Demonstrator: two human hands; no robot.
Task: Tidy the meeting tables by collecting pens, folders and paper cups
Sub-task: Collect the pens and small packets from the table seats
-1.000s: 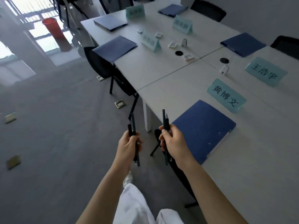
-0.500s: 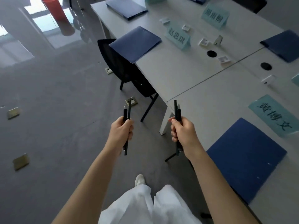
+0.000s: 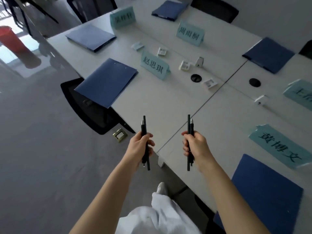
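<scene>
Beside the table edge [image 3: 170,139], left hand [image 3: 140,147] gripping pens [image 3: 144,132], right hand [image 3: 195,147] gripping pens [image 3: 190,127], fingers curled

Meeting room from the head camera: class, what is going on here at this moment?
A person stands beside the white meeting tables, mid-tidy. The left hand grips two black pens upright, and the right hand grips two more pens. Five blue folders, the nearest by the right arm, still lie on the tables among green name cards. No paper cups show.
</scene>
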